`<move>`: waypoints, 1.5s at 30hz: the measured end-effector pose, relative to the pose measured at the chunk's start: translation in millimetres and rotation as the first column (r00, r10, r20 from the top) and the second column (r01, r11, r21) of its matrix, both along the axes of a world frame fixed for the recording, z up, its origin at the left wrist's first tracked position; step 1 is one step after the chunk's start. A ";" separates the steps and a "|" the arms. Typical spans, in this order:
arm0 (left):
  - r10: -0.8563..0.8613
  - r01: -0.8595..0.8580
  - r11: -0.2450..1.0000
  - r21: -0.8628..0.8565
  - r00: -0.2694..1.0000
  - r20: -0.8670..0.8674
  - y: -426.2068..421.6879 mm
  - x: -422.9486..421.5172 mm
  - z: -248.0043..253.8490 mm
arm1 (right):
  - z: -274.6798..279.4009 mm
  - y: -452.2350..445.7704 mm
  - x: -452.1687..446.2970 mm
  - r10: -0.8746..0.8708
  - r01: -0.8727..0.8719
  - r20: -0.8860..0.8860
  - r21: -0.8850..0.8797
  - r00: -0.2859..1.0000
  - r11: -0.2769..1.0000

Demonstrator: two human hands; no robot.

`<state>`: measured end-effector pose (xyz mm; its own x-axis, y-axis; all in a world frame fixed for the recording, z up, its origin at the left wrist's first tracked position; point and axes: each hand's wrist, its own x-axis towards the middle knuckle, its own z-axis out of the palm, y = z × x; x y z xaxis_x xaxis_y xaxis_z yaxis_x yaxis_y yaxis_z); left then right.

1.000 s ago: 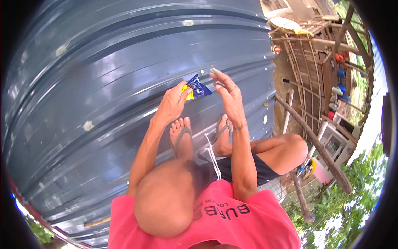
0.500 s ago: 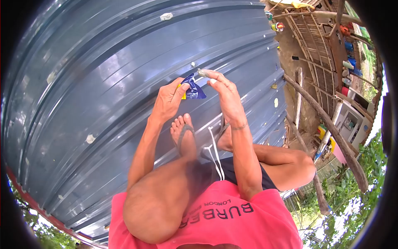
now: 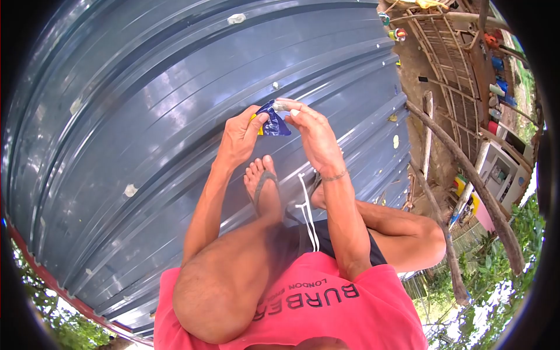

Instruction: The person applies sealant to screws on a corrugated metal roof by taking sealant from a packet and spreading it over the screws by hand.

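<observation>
My left hand (image 3: 240, 137) pinches a small blue and yellow plastic packet (image 3: 276, 123) between thumb and fingers, above the corrugated metal roof sheet (image 3: 175, 116). Opposite it, my right hand (image 3: 316, 135) is open with its index finger stretched toward the packet's top edge. Grey-white paste coats that fingertip, which appears to touch the packet; whether it goes inside is unclear. The right thumb stays apart from the finger. Just beyond the hands, a whitish dab (image 3: 276, 86) sits on the metal.
More pale dabs, such as one patch (image 3: 236, 18) and another patch (image 3: 130, 190), dot the ribbed roof. My sandalled foot (image 3: 262, 185) rests on it. Past the right edge, wooden poles (image 3: 466, 175), a bamboo structure (image 3: 446, 76) and a white cabinet (image 3: 504, 169) lie below.
My right index finger has moved left and closer, from beside the packet to its top edge. The left hand keeps hold of the packet. The view has shifted slightly.
</observation>
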<state>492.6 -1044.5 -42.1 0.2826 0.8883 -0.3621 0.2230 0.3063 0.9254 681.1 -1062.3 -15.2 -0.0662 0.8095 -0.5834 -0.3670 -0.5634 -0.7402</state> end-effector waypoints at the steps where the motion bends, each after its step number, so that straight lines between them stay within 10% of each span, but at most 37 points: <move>1: 0.001 -0.001 1.000 0.004 1.000 -0.005 -0.3 0.1 0.4 | -0.5 -0.4 0.0 -0.004 0.004 -0.004 -0.009 1.000 1.000; 11: -0.018 0.049 0.997 0.056 0.893 -0.449 -2.4 -4.3 4.1 | 17.5 -0.5 4.9 -0.243 0.237 -0.264 -0.055 0.933 0.970; 14: 0.062 -0.058 0.998 0.020 0.905 -0.420 -10.7 -21.7 -10.6 | 2.0 6.3 30.7 -0.184 0.172 0.168 0.082 0.968 0.982; 15: 0.099 -0.103 0.995 0.011 0.918 -0.383 -13.9 -27.0 -15.3 | -11.6 8.5 38.2 -0.060 -0.019 0.619 0.120 0.783 0.993; 17: 0.104 -0.129 0.991 -0.040 0.920 -0.379 -14.7 -33.1 -12.6 | -55.7 12.2 42.0 -0.003 -0.283 0.863 0.170 0.506 0.944; 24: 0.086 -0.108 0.993 -0.044 0.936 -0.342 -19.1 -45.1 -13.4 | -114.4 51.7 32.3 -0.079 -0.772 0.997 0.035 -0.020 0.634; 33: 0.108 -0.129 0.991 -0.041 0.937 -0.331 -25.1 -49.7 -12.5 | -136.4 60.0 28.5 -0.094 -0.835 0.988 -0.048 -0.118 0.548; 45: 0.142 -0.176 0.980 -0.095 0.948 -0.286 -27.2 -50.4 -13.3 | -157.1 -15.2 -36.4 0.125 -0.404 0.976 -0.043 0.178 0.914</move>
<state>442.2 -1071.8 -55.4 0.0154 0.8598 -0.5104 0.4043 0.4615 0.7897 644.7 -1077.4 -172.4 0.1848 0.9570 -0.2235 0.8267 -0.2743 -0.4913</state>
